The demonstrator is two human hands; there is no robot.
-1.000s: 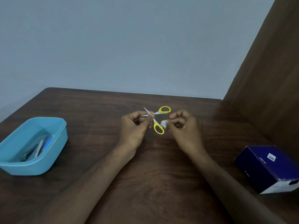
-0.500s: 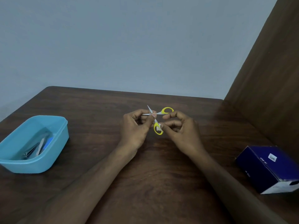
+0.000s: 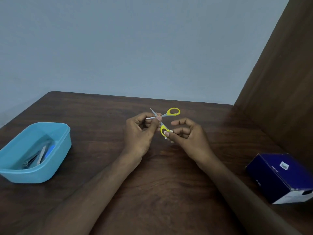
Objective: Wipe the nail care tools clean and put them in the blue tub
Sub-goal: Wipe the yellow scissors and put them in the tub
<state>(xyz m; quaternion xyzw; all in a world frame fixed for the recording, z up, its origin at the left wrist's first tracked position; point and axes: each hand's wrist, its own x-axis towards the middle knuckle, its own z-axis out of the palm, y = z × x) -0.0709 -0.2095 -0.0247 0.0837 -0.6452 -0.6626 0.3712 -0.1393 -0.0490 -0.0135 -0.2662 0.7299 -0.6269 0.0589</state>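
Plain pale blue-grey wall point(image 3: 135, 44) behind. Dark wood-grain table point(image 3: 169, 184) with rounded far-left corner. Brown wooden panel point(image 3: 284, 85) stands along right side. Light dim, even.

left hand point(image 3: 138, 133) pinching scissors point(image 3: 163, 120), right hand point(image 3: 187, 135) wiping

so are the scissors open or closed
Open: the scissors have blades crossed in an X, tips apart, and the two yellow loops spread wide.

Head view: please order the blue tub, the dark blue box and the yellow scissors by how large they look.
1. blue tub, the largest in the picture.
2. dark blue box, somewhat smaller, though the frame edge cuts it off, so this is unsure.
3. yellow scissors, clearly the smallest, held open in the left hand.
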